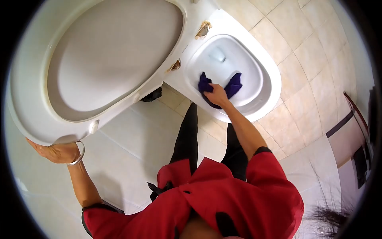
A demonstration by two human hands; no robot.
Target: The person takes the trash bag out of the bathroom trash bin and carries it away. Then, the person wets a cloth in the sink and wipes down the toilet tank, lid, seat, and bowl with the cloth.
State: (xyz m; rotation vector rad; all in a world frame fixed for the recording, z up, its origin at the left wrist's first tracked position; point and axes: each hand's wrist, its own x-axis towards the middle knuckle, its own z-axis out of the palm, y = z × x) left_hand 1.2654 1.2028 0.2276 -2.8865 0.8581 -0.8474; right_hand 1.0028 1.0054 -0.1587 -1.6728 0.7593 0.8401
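Observation:
A dark purple cloth point(233, 86) lies bunched against the inner near side of the white toilet bowl point(272, 79). My right hand point(217, 95) reaches down over the rim with its fingers closed on the cloth. The raised toilet seat and lid point(32, 87) fill the upper left. My left hand point(55, 152) is at their lower left edge, its fingers partly hidden behind the edge, with a ring-shaped bracelet on the wrist. Two hinge mounts with brownish stains, one point(203, 30) above the other point(175, 65), show on the toilet's left part.
Beige floor tiles point(294, 79) lie to the right of the toilet. A black object point(152, 95) sits beneath the lid's edge. Dark and reddish items point(360, 161) stand at the far right. Pale tiles point(123, 143) show at the lower left.

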